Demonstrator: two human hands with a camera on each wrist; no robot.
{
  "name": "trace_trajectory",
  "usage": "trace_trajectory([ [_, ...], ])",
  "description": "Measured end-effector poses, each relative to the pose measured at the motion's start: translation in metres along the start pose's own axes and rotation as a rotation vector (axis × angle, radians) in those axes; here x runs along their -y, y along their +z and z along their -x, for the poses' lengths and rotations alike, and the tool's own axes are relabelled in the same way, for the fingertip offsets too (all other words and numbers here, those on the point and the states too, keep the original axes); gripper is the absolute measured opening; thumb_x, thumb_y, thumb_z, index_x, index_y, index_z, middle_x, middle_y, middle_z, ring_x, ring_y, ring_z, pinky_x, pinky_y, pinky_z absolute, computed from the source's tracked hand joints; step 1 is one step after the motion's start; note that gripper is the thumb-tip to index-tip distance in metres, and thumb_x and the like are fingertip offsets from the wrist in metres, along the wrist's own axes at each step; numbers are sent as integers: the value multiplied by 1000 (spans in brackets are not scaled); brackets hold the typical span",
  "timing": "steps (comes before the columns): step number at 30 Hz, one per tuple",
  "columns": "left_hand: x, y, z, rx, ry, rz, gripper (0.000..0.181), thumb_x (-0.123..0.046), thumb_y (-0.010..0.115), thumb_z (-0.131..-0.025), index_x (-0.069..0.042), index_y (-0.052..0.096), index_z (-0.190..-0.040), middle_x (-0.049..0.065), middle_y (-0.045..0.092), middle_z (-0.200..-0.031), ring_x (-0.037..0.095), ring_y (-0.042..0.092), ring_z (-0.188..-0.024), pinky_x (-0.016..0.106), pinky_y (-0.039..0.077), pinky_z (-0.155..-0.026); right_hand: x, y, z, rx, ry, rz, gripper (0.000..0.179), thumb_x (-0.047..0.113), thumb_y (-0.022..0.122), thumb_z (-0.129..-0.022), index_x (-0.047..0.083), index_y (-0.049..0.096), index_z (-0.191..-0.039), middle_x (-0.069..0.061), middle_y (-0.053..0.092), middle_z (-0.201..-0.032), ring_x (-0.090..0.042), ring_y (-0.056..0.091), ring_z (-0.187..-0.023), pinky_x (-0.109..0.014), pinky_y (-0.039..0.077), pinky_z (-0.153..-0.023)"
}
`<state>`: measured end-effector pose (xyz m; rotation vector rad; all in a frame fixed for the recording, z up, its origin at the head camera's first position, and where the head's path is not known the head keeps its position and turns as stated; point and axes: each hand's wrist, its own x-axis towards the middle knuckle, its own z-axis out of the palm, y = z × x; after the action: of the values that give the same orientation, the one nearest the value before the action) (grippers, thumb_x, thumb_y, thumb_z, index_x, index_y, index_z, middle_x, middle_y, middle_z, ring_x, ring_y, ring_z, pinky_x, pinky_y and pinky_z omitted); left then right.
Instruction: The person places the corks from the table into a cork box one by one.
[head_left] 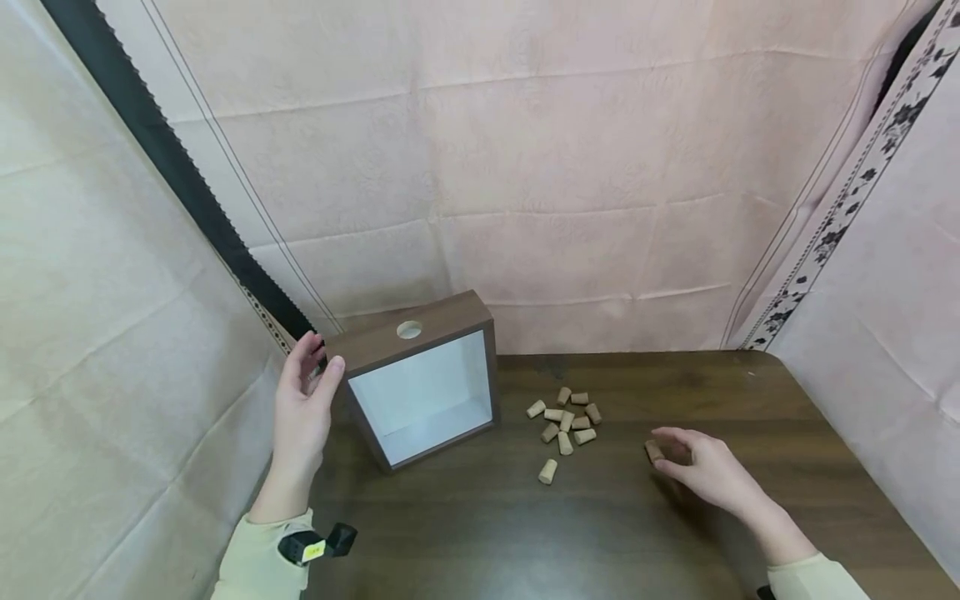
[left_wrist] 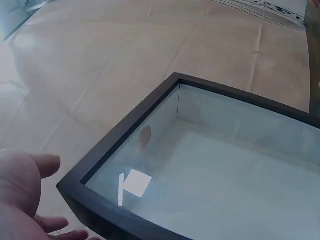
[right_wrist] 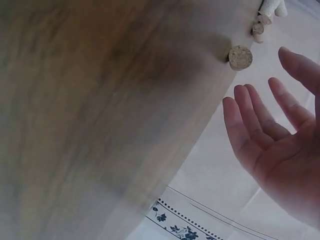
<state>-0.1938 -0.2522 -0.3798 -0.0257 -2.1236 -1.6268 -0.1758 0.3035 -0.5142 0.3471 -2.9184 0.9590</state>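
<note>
A brown shadow box with a clear front and a pale interior stands on the table, a round hole in its top. Beside the box's upper left corner is my left hand, fingers loosely bent and holding nothing. In the left wrist view, that hand's thumb points toward the dark frame, with a gap between them. My right hand reaches over the table to a single cork. The right wrist view shows its fingers spread, with the cork just beyond the fingertips.
Several tapered corks lie in a loose cluster right of the box, and one cork lies nearer the front. Pale cloth hangs behind the wooden table and along both sides.
</note>
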Motion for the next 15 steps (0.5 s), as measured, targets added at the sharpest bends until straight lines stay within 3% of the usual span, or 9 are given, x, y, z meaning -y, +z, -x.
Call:
trace_trajectory([
  [3,0,-3,-7,85,-103,-16,73,-35,67,-108,-19,32,-170,2,35,-172,23,34,-156,46,36,-124,-3,3,0,6,20,0,47,22,84,-95,4,69,-136,-15,75,-120,-31,73,-103,-51,60,-81],
  [6,-2,-6,-11,124,-144,-34,74,-36,67,-107,-18,32,-170,5,31,-174,25,33,-158,48,34,-124,-6,6,0,-8,27,0,46,19,84,-93,4,71,-134,-13,77,-116,-29,73,-99,-48,59,-79],
  [15,0,-19,-15,166,-139,53,65,-26,66,-108,-14,40,-166,5,35,-173,28,32,-159,50,26,-128,-10,11,-1,-28,50,-27,45,19,85,-93,2,71,-132,-18,75,-122,-29,75,-97,-42,59,-77],
])
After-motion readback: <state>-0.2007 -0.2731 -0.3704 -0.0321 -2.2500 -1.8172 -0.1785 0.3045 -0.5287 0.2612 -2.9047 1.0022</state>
